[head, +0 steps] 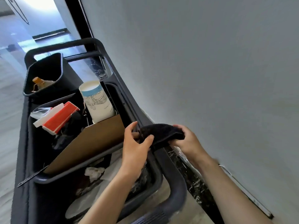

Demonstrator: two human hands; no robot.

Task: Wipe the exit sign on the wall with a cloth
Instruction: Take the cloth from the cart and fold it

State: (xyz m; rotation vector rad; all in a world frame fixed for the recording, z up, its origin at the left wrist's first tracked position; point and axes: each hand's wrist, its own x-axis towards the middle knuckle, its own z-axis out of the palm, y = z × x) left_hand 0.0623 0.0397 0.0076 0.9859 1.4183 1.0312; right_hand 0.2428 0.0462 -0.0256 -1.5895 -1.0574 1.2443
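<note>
A dark cloth [161, 132] is held over the right rail of a dark cleaning cart [174, 172]. My left hand [135, 147] pinches its left end between thumb and fingers. My right hand [188, 140] grips its right end, fingers curled over the fabric. The cloth sags slightly between the two hands. The grey wall [210, 70] fills the right side of the view. No exit sign is visible in this view.
The cart holds a black bin [48, 73] with a bottle, a paper cup sleeve [97, 102], a red and white package [58, 118], a brown cardboard sheet [93, 143] and crumpled paper. A dark marble baseboard [197, 186] runs along the wall. A corridor opens at far left.
</note>
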